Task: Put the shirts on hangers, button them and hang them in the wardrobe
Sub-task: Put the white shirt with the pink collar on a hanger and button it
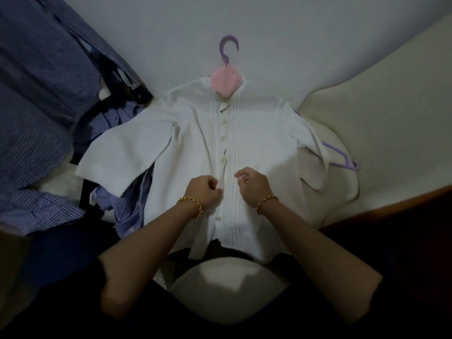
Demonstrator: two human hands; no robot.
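A white short-sleeved shirt [195, 133] lies face up on the bed, front placket running towards me with several buttons fastened. A purple hanger [228, 48] is inside it, its hook sticking out past the pink collar [226, 81]. My left hand [204, 190] pinches the left edge of the placket about halfway down the shirt. My right hand [252, 183] pinches the right edge of the placket just across from it. Both fists are curled on the fabric, a few centimetres apart.
Blue checked and striped shirts [44, 99] are piled at the left, one striped shirt [129, 209] partly under the white shirt. A second purple hanger [342, 157] lies at the right on a cream pillow [367, 113]. The bed's wooden edge [391, 204] runs along the right.
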